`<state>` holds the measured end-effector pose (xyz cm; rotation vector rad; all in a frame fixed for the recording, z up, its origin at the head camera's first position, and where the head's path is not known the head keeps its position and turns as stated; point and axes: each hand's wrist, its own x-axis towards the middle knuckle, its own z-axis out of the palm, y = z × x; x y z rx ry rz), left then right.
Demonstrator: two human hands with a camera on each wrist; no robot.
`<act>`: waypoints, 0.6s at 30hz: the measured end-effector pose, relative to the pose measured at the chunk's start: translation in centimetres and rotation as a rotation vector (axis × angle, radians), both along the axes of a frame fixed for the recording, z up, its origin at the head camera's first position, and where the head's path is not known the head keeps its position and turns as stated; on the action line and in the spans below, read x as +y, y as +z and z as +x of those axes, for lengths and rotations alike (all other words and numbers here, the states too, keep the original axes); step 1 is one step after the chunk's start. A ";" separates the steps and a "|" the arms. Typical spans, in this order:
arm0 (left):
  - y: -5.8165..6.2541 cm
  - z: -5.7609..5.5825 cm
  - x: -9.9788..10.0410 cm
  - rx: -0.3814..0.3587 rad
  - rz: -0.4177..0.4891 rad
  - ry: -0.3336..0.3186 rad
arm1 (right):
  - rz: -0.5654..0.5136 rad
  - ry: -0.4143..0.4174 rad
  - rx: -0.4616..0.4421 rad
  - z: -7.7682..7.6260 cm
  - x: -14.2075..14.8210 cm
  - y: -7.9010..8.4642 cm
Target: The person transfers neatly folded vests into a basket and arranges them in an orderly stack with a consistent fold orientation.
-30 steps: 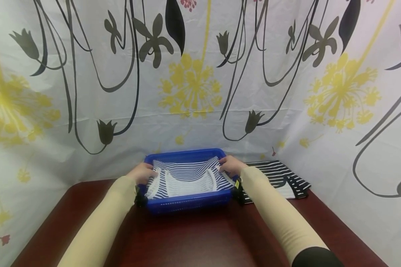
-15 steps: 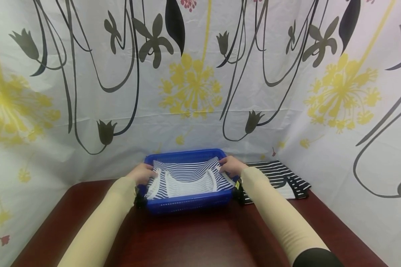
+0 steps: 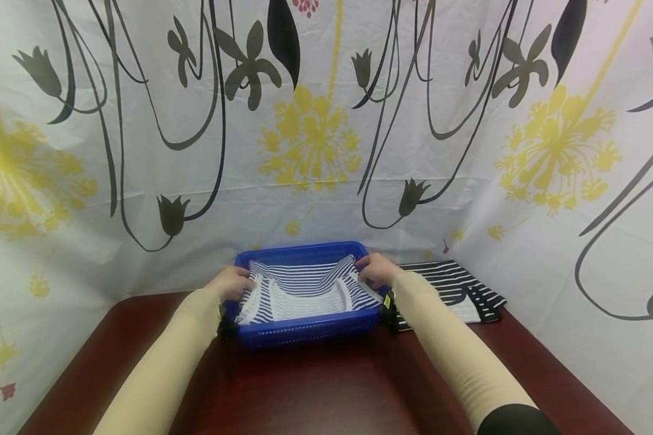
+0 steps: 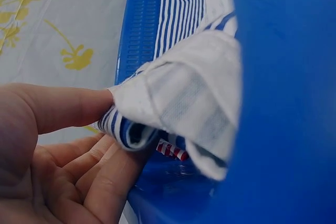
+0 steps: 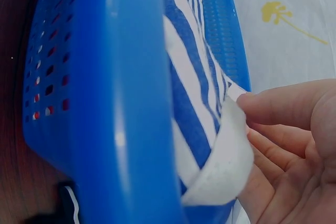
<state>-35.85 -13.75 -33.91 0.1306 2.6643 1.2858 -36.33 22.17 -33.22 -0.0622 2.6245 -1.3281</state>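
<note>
Left hand [image 3: 231,283] pinching blue-and-white striped garment [image 3: 307,281] at 9 o'clock, right hand [image 3: 378,270] pinching at 3; garment's in blue basket [image 3: 310,333]. Black-and-white striped garment [image 3: 447,281] on counter [image 3: 299,389], basket's 3 o'clock.

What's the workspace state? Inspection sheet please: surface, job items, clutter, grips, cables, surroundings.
Surface: dark red table, glossy.
Job items: blue-and-white striped garment inside the blue basket, which stands on the table.
Clutter: black-and-white striped garment on the table, to the right of the basket; small red-and-white piece below the held garment, identity unclear.
Grips: left grip and right grip each pinch the blue-and-white garment, at opposite sides; some fingertips hidden.
Cables: nothing seen.
Surroundings: white flower-print sheet behind and along both sides.
</note>
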 end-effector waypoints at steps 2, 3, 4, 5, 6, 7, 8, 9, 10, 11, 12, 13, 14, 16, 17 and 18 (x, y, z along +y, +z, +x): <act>0.0 0.0 0.0 -0.001 0.002 0.003 | -0.004 -0.005 0.005 0.1 0.0 0.0; 0.0 0.1 0.0 0.000 0.002 0.001 | -0.005 -0.009 0.008 0.1 0.0 0.1; 0.0 0.1 0.0 0.001 0.006 0.001 | -0.007 -0.012 0.010 0.2 0.0 0.0; 0.0 0.1 0.0 0.001 0.009 0.000 | -0.008 -0.011 0.013 0.2 0.0 0.0; 0.0 0.1 0.0 0.000 0.012 -0.002 | -0.012 -0.014 0.015 0.2 0.0 0.0; 0.0 0.1 0.0 0.001 0.013 -0.003 | -0.012 -0.014 0.018 0.2 0.0 0.0; 0.0 0.2 0.0 0.002 0.012 -0.005 | -0.014 -0.014 0.020 0.3 0.0 0.0; 0.1 0.2 0.0 0.004 0.009 -0.009 | -0.016 -0.015 0.023 0.3 0.0 0.0; 0.0 0.2 0.0 0.004 0.006 -0.009 | -0.018 -0.016 0.023 0.3 0.0 0.0; 0.0 0.2 0.0 0.005 0.000 -0.011 | -0.018 -0.015 0.024 0.3 0.0 0.0; 0.0 0.2 0.0 0.007 -0.005 -0.010 | -0.019 -0.017 0.024 0.3 0.0 0.0; 0.0 0.2 0.0 0.008 -0.007 -0.009 | -0.019 -0.016 0.022 0.3 0.0 0.0; 0.0 0.2 0.0 0.010 -0.010 -0.009 | -0.018 -0.016 0.021 0.3 0.0 0.0; 0.0 0.2 0.0 0.017 -0.017 -0.007 | -0.020 -0.019 0.017 0.3 0.0 0.0; 0.0 0.2 0.0 0.022 -0.024 -0.008 | -0.018 -0.018 0.018 0.3 0.0 0.0; 0.0 0.2 0.0 0.031 -0.033 -0.010 | -0.015 -0.017 0.019 0.3 0.0 0.0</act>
